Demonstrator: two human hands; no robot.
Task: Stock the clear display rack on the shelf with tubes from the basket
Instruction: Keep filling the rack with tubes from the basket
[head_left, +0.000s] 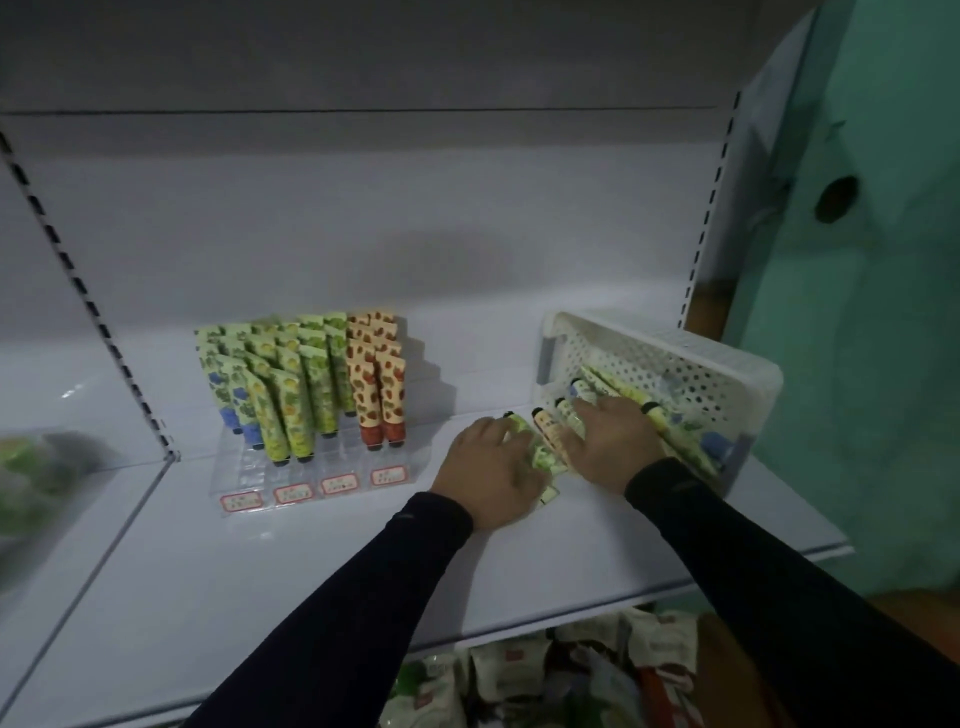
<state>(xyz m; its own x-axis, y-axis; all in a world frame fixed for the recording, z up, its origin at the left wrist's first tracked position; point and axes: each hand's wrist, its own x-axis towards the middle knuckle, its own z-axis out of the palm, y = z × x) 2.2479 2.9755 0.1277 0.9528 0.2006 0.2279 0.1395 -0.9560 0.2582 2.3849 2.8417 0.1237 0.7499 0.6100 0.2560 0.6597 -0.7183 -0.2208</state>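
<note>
A clear stepped display rack (311, 483) stands on the white shelf (291, 571), holding upright tubes: blue-printed at the left, green and yellow in the middle (291, 405), red-printed at the right (382, 395). A white perforated basket (691, 358) lies tipped on its side at the right, tubes spilling from its mouth. My left hand (488, 467) rests over green-printed tubes (543, 457) lying on the shelf. My right hand (608, 441) lies across several tubes at the basket's mouth, fingers spread over them. Whether either hand grips a tube is hidden.
The shelf's back panel and slotted uprights frame the bay. A blurred green package (31, 467) sits on the neighbouring shelf at left. Packaged goods (545, 675) fill the level below. A teal wall (883, 312) rises right of the basket.
</note>
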